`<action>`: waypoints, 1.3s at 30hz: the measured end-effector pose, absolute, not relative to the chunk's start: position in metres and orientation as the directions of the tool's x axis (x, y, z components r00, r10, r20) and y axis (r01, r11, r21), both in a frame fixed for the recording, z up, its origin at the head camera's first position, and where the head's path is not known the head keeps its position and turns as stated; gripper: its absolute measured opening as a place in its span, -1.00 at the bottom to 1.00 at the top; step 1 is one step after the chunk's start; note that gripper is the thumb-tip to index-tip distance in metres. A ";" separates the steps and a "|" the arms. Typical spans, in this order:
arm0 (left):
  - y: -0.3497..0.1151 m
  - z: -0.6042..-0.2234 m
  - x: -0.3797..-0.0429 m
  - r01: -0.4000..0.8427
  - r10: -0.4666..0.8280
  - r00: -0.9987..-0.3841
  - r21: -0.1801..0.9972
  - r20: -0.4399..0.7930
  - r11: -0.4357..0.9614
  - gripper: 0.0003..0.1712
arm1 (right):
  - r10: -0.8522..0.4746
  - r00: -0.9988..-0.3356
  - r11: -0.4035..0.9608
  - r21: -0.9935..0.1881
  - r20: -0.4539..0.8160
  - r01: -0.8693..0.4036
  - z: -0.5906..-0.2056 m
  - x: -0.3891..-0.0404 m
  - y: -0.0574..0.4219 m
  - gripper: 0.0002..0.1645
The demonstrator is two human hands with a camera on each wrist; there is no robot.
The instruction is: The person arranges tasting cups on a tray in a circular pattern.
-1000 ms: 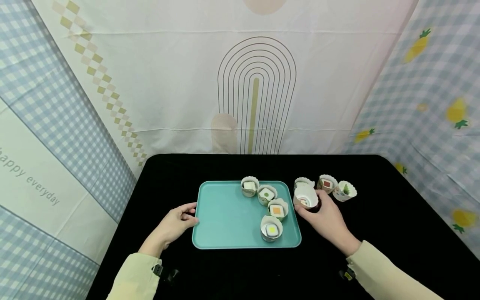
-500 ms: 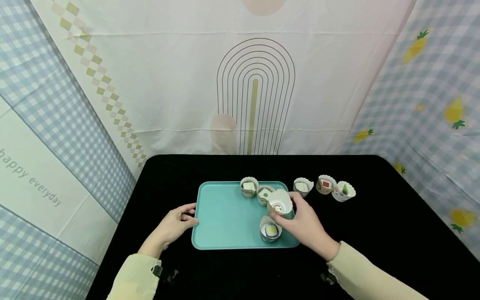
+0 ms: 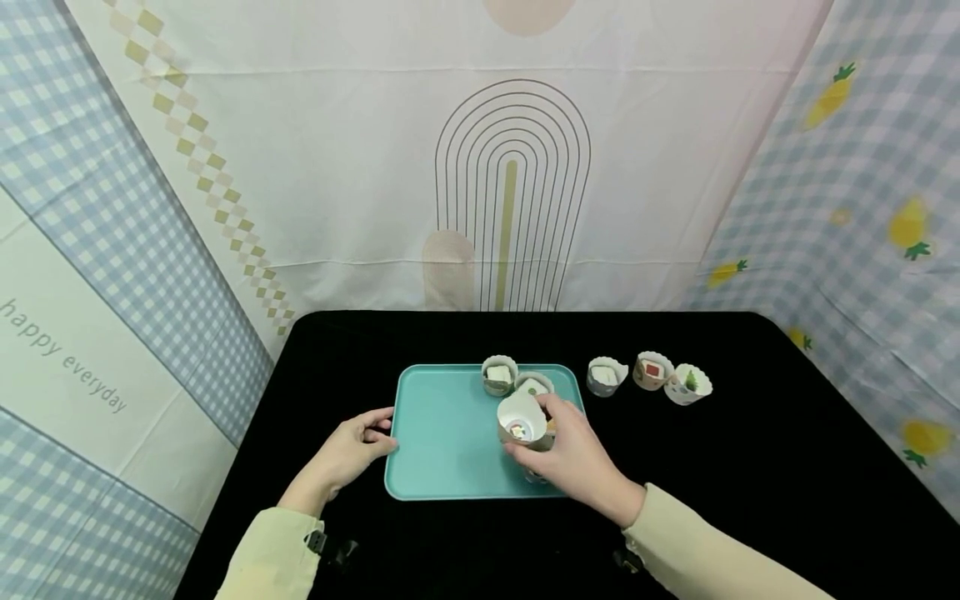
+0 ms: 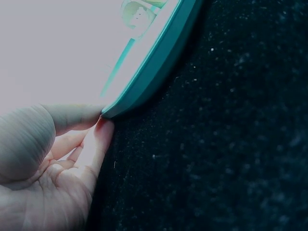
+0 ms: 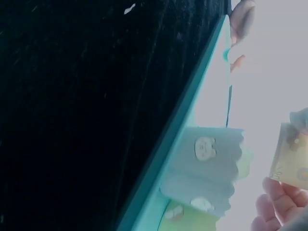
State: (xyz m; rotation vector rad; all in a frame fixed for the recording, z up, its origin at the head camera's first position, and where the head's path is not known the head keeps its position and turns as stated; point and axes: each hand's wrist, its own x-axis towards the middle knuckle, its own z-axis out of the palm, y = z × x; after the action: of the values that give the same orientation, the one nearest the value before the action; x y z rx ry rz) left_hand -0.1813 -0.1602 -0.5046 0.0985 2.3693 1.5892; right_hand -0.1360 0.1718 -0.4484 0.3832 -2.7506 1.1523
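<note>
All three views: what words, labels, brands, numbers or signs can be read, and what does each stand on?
"happy everyday": on the checked cloth at the left, head view.
Print on the block inside the held cup: too small to read.
Small mark on the held cup's side, right wrist view: too blurred to read.
No other text, number or brand is legible.

The table point(image 3: 450, 550) (black) bears a tray point(image 3: 442, 442), three cups point(image 3: 604, 377).

A white curtain point(image 3: 330, 167) with arches point(image 3: 513, 162) hangs behind my black table point(image 3: 465, 550), checked cloth point(image 3: 97, 192) reading "happy everyday" to my left, pineapple cloth point(image 3: 847, 283) to my right.
</note>
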 end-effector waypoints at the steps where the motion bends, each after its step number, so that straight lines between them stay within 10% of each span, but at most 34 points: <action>1: -0.160 -0.504 -0.181 -0.101 0.214 -0.957 0.915 -0.197 0.391 -0.36 | -0.194 -0.951 0.686 -0.660 0.240 -0.306 -0.450 -0.136 0.170 -0.34; 29: -0.158 -0.503 -0.181 -0.101 0.196 -0.960 0.899 -0.201 0.426 -0.36 | -0.386 -0.888 0.858 -0.257 0.249 -0.445 -0.482 -0.140 0.156 -0.29; 39: -0.159 -0.505 -0.182 -0.109 0.198 -0.958 0.900 -0.209 0.422 -0.36 | -0.404 -0.867 0.830 -0.282 0.290 -0.481 -0.480 -0.140 0.157 -0.17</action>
State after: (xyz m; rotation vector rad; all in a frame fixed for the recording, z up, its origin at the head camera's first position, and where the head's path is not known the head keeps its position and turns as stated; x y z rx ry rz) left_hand -0.1817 -0.1591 -0.5048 0.0770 2.3968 1.5495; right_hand -0.1399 0.1567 -0.4799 0.6851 -2.7936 0.5159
